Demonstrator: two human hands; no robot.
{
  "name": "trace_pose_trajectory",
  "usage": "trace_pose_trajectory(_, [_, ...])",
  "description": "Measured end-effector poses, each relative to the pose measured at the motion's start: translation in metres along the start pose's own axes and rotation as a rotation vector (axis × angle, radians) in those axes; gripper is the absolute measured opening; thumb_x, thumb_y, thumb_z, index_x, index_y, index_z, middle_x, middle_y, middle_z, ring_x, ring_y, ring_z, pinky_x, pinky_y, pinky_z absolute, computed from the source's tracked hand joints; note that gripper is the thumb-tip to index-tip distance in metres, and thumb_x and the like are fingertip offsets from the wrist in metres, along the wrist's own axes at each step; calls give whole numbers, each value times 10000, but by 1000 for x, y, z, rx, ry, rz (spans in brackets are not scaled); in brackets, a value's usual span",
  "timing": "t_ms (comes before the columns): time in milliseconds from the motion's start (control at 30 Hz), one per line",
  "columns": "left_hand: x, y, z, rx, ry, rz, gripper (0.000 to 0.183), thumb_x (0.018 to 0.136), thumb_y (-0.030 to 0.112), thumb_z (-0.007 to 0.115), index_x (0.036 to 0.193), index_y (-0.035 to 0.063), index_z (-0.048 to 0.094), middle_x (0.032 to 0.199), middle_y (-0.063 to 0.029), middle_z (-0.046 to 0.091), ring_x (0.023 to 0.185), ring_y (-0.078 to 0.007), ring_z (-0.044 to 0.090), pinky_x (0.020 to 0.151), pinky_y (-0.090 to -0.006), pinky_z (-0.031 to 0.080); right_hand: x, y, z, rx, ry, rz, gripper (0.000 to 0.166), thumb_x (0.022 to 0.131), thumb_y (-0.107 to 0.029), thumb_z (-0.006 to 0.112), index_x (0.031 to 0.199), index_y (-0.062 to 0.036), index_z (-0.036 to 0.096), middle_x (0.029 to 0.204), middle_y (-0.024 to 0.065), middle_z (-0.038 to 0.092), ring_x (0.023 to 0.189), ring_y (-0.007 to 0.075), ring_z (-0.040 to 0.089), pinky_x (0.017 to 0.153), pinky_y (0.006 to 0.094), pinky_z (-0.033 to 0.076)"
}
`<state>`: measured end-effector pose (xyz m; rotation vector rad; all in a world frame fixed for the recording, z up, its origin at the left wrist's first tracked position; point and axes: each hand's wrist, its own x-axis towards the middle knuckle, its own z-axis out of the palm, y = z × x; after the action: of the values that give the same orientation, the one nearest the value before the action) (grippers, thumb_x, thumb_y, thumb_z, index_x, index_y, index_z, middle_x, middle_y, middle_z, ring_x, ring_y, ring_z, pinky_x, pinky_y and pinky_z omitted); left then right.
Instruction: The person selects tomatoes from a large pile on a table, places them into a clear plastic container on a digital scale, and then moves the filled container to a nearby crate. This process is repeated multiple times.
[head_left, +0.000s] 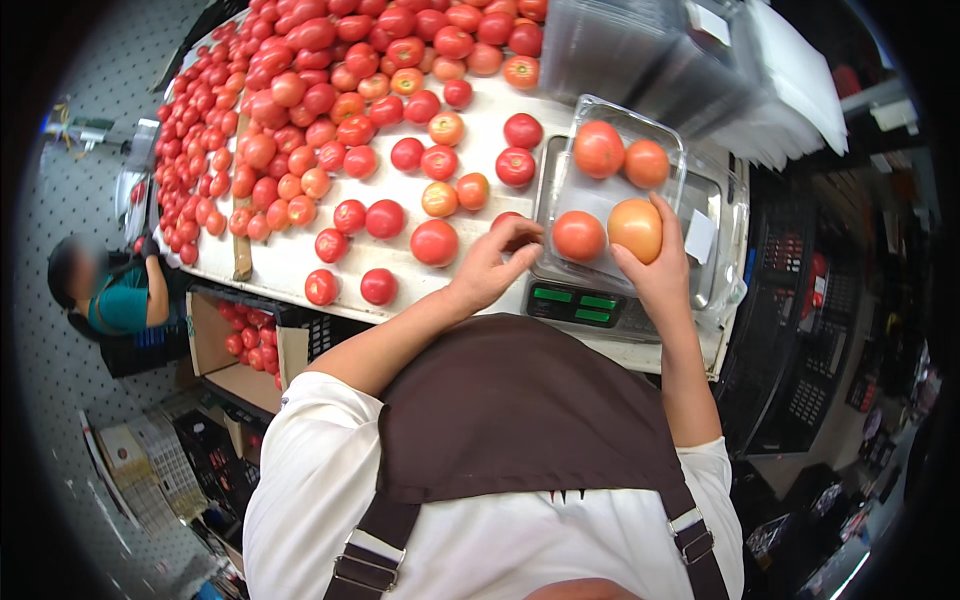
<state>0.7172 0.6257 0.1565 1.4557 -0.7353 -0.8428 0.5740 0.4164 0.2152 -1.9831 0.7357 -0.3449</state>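
Note:
My right hand (654, 259) grips an orange tomato (634, 229) at the near right corner of a clear plastic tray (628, 196). Three other tomatoes lie in the tray, among them a red-orange one (578, 235) at the near left. Under the tray is a digital scale (551, 176) with a lit green display (575, 303). My left hand (504, 262) hovers at the scale's left side with bent fingers, partly over a red tomato (507, 220) on the white table. Whether its fingertips touch that tomato cannot be told. Loose tomatoes (434, 242) lie to its left.
A large heap of tomatoes (315, 67) covers the far left of the table (480, 101). Stacked clear trays (607, 56) stand at the back right. A crate of tomatoes (206, 330) sits below the left edge, near another person (120, 300).

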Motion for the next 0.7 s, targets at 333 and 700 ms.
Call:
trace_pose_trajectory(333, [-1, -2, -94, -187, 352, -466, 681, 877, 392, 691, 1378, 70, 359, 1178, -145, 576, 951, -236, 661, 612, -328, 584, -5, -15, -6, 488, -172, -38, 323, 977, -90, 543, 1286, 3, 538, 1204, 106, 615, 1009, 157, 629, 832, 284, 501])
trace_pose_trajectory(700, [63, -78, -146, 1498, -3, -274, 380, 779, 309, 709, 1048, 65, 595, 1127, -180, 552, 1014, -329, 590, 848, -455, 479, -10, 25, -7, 464, -43, 72, 207, 983, -77, 526, 1156, 14, 593, 1074, 83, 654, 906, 140, 643, 848, 288, 504])
